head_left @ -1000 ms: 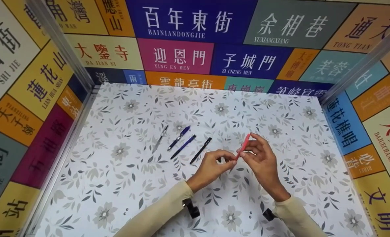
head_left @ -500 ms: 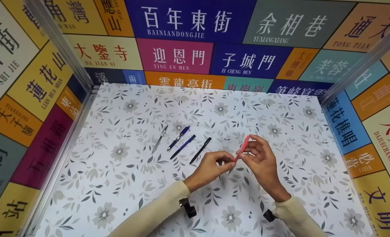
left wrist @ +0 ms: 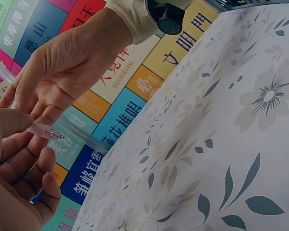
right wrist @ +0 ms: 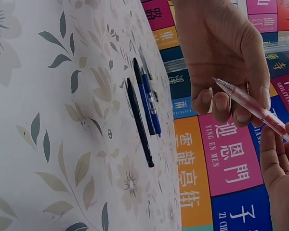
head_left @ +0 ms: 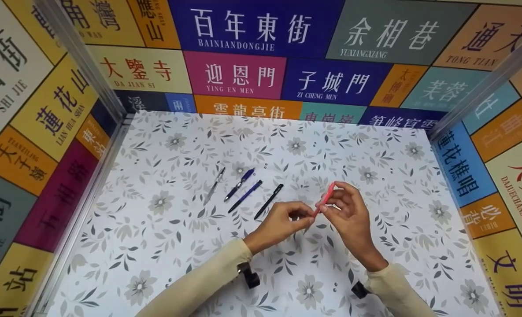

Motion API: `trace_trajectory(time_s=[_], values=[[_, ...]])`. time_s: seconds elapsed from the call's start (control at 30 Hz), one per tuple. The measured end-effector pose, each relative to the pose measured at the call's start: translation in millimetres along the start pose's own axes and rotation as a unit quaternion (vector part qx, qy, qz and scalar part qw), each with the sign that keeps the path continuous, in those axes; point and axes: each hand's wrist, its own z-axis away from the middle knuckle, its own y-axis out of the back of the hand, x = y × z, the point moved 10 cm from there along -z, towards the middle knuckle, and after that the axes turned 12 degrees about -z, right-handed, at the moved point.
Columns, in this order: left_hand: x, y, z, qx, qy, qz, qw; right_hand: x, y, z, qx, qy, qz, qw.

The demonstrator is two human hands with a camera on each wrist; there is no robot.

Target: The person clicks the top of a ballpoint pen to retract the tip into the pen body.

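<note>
Both hands hold a slim pink pen above the table; its pink body slants between them in the head view. My left hand pinches the lower part between thumb and fingers. The thumb and index finger of my right hand grip the upper part, the other fingers loosely bent. In the right wrist view the pen shows a clear, pointed tip section and a red stretch further up. From the left hand in the left wrist view pokes the pen's tip.
Left of the hands, several pens lie slanted side by side: a black pen, a blue pen, a dark blue pen and a clear grey pen. The flower-patterned table is bordered by sign-covered walls.
My left hand and forearm have shifted slightly left and down. The pen's upper end has dropped a little; both hands keep holding it. The lying pens have not moved.
</note>
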Motion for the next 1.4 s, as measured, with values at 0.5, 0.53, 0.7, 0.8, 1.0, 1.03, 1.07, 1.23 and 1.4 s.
trace_trajectory(time_s=[0.5, 0.53, 0.7, 0.8, 1.0, 1.03, 1.07, 1.23, 1.4], values=[[0.4, 1.4, -1.1, -0.002, -0.001, -0.015, 0.9999, 2.7, 1.2, 1.9, 0.011, -0.006, -0.011, 0.9999], [0.3, 1.4, -1.3, -0.002, -0.002, -0.016, 0.9999, 2.9, 1.3, 1.8, 0.011, -0.006, -0.014, 0.9998], [0.9, 0.9, -1.9, -0.002, -0.005, -0.013, 0.9999, 2.5, 1.3, 1.3, 0.011, -0.006, -0.017, 0.9998], [1.8, 0.4, -1.8, -0.004, -0.006, -0.007, 0.9999, 2.1, 0.9, 1.2, 0.012, -0.009, -0.013, 0.9998], [3.3, 0.8, -2.3, -0.002, -0.006, -0.010, 0.9999, 2.0, 1.2, 1.0, 0.013, -0.007, -0.016, 0.9998], [3.4, 0.8, -2.5, -0.001, -0.007, -0.012, 0.9999, 2.1, 1.5, 0.9, 0.014, -0.006, -0.018, 0.9997], [3.6, 1.0, -2.6, 0.000, -0.007, -0.014, 0.9999, 1.9, 1.8, 0.7, 0.015, -0.005, -0.019, 0.9997], [4.9, 1.3, -3.6, 0.001, -0.012, -0.016, 0.9998, 0.7, 2.4, -0.6, 0.014, 0.002, -0.018, 0.9997], [5.3, 1.0, -4.5, 0.001, -0.017, -0.011, 0.9998, -1.3, 1.0, -2.3, 0.011, 0.007, -0.021, 0.9997]])
